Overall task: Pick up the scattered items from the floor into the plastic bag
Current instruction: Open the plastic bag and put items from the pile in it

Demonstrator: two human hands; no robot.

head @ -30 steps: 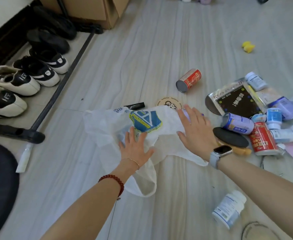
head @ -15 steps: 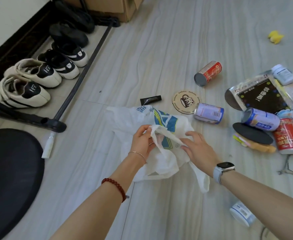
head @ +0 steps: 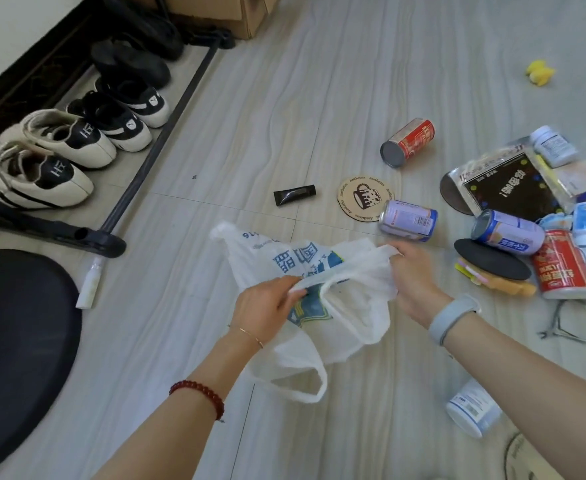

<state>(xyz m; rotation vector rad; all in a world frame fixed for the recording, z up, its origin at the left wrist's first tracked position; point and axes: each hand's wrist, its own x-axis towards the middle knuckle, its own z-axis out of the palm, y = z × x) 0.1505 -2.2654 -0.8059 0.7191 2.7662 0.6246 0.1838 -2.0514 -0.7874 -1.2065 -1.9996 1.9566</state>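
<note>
bag: white plastic bag (head: 322, 317) held just off the floor (head: 284, 116), mouth being pulled apart between both hands, one handle loop hanging toward the camera
left hand: left hand (head: 267, 306) pinching the near rim of the bag
right hand: right hand (head: 414, 275) gripping the far rim/handle, fingers curled round the film
key relation: clutter lying to the right of the bag; nearest piece = lavender can (head: 407, 220), on its side just past the right hand, long axis roughly left-right (rolls easily, judging by shape)
nearer hand: right, clearly; left well apart from the pile
other items: round coaster (head: 362, 197) touching or just beside the lavender can, black tube (head: 294, 195) beyond the bag, red can (head: 407, 142) farther out, white bottle (head: 471, 408) near the right forearm, dense heap toward the right edge of the floor
stage: bag-opening, nothing visibly inside yet (interior mostly hidden)
next move, guess: right hand free to reach, left keeping the mouth open
surface: pale wood-grain floor, smooth, flat
room: shoes (head: 73, 143) on a rack along the left wall, cardboard box (head: 222, 12) at the far edge, dark chair base (head: 14, 341) at near left
</note>
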